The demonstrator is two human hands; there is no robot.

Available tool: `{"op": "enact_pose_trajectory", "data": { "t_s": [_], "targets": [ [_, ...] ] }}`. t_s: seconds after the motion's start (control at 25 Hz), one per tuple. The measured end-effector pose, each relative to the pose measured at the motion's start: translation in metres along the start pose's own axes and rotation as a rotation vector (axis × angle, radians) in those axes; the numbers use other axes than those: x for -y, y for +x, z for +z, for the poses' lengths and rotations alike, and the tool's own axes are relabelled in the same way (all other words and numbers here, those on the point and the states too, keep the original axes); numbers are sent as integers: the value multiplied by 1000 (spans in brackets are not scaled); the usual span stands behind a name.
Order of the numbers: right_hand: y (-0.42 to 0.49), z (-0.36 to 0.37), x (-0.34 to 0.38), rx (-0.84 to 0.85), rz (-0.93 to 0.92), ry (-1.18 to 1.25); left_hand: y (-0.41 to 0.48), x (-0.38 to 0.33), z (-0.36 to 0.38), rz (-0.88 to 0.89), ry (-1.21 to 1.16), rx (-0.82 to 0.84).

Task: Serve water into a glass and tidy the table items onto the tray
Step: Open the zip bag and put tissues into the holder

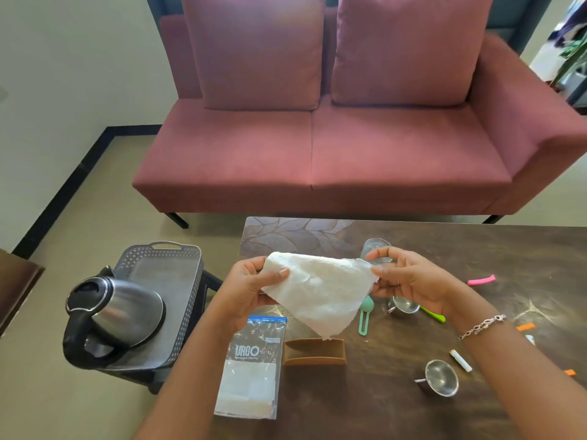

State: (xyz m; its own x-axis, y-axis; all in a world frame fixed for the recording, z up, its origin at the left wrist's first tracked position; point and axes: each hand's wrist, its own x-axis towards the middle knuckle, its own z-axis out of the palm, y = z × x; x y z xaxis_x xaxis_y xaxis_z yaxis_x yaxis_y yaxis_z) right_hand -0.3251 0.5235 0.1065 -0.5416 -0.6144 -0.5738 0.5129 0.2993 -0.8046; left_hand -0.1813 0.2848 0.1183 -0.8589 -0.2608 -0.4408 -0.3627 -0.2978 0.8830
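Observation:
A white paper napkin (320, 289) is stretched in the air above the table between both hands. My left hand (246, 285) pinches its left edge and my right hand (405, 281) pinches its right corner. Behind my right hand stands a clear glass (374, 247), partly hidden. A steel kettle (117, 311) with a black handle sits on the grey plastic tray (187, 274), which rests on a low stand left of the table. A brown napkin holder (314, 352) stands under the napkin.
On the dark table (508, 249) lie a zip bag (251, 366) labelled URGO, two steel cups (441, 377) (403, 306), a mint scoop (365, 315), a green utensil, pink and orange clips and a white lighter (460, 360). A red sofa (317, 138) stands beyond.

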Motion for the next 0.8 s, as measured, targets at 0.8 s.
{"op": "enact_pose_trajectory", "data": {
  "t_s": [0.8],
  "targets": [
    [10,3,-8,-259,-244,67,4,-2,6,90,207,-173]
  ]
}}
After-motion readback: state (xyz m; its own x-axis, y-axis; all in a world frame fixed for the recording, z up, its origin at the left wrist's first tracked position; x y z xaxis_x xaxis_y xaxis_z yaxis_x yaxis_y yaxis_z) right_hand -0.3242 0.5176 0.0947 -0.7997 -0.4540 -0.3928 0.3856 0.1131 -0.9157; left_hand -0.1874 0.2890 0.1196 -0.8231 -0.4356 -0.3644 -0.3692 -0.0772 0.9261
